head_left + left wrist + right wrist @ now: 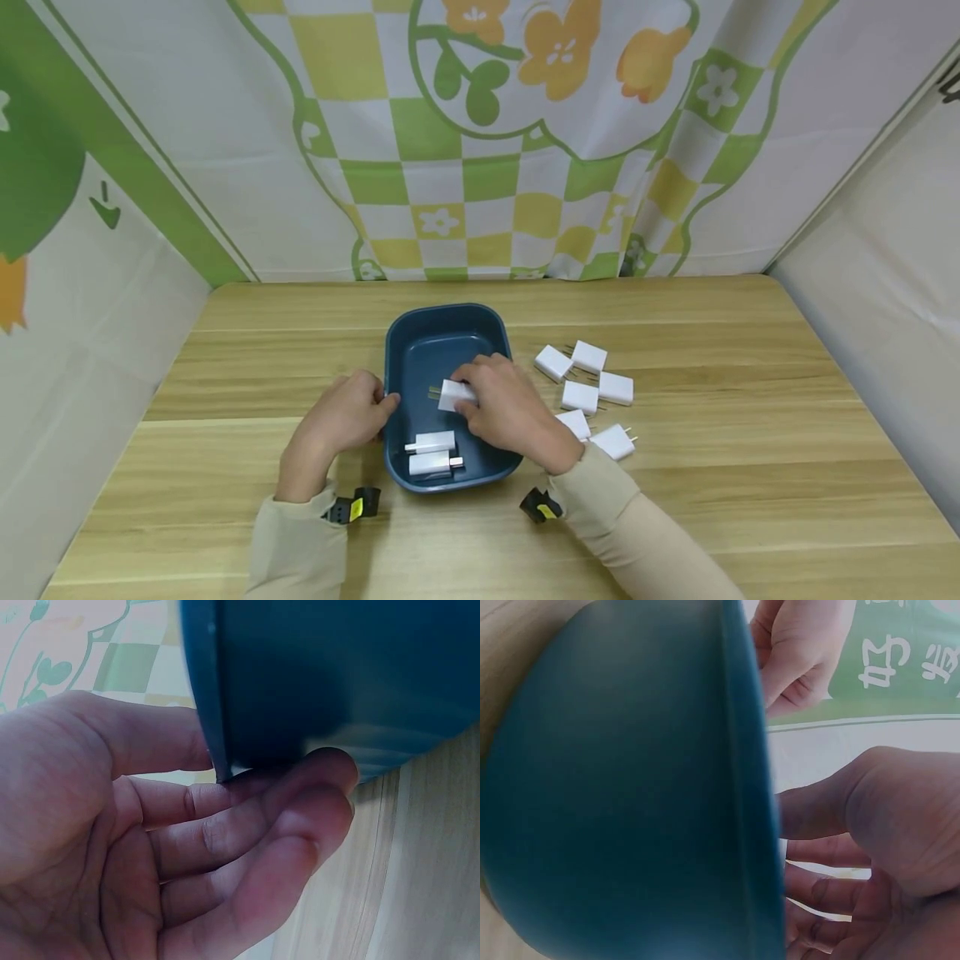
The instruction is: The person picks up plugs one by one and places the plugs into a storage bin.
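In the head view, my left hand [347, 414] pinches the left rim of a dark blue plastic bin [392, 354]. The left wrist view shows the thumb of that hand [82, 795] at the rim and its fingers under it along the outer wall. My right hand [506, 408] holds a white charger plug [450, 395] over the inside of the bin, prongs toward the left. Two more white plugs, an upper one [435, 442] and a lower one [429, 464], lie side by side on the bin floor. In the right wrist view the bin wall hides the right fingertips.
Several white charger plugs [588, 357] lie loosely on the wooden table [720, 400] right of the bin, one [613, 442] near my right wrist. A checked curtain [487, 183] hangs behind the table's far edge.
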